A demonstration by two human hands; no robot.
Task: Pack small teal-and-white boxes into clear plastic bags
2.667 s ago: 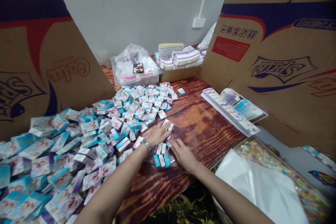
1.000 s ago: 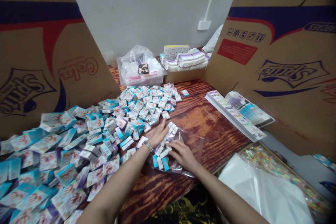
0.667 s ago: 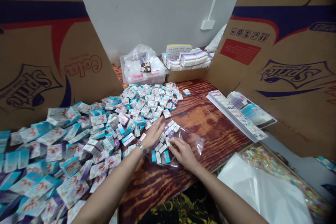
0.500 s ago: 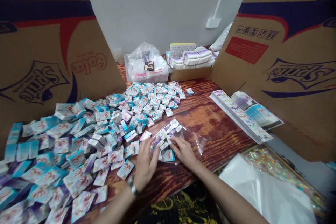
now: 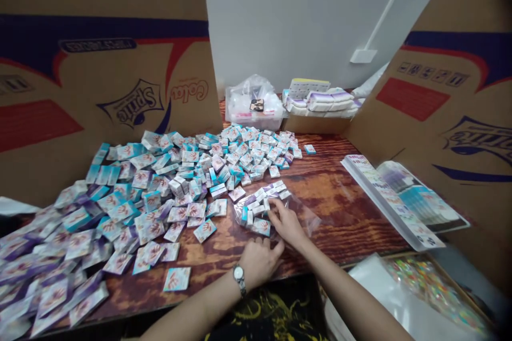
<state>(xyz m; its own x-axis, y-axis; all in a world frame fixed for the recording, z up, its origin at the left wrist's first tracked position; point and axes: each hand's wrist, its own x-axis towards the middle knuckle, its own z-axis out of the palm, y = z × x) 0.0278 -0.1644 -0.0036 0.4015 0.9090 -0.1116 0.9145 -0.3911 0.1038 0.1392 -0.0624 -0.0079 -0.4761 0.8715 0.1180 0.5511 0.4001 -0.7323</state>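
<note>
A clear plastic bag point(image 5: 302, 217) lies on the table, with several small white, blue and purple boxes point(image 5: 262, 226) inside it. My right hand point(image 5: 287, 225) is at the bag's right side, its fingers bent and closed on the plastic against the boxes. Just below the bag, close to the table's front edge, is my left hand point(image 5: 260, 264), with a watch point(image 5: 239, 274) on its wrist. Its fingers are curled under, and what they hold, if anything, is hidden. A big loose pile of similar boxes point(image 5: 148, 208), printed with a hand picture, spreads to the left.
Large cardboard cartons point(image 5: 132, 74) stand left and right. At the back are a clear plastic tub point(image 5: 256, 120) and an open carton point(image 5: 316, 125) holding stacked packs. Printed sheets point(image 5: 394, 202) lie at right, above a box of colourful small pieces point(image 5: 436, 290) and white plastic point(image 5: 372, 287).
My left hand has left the boxes' left side and moved down towards the table edge, its fingers curling. My right hand stays by the bag. The view has turned left.
</note>
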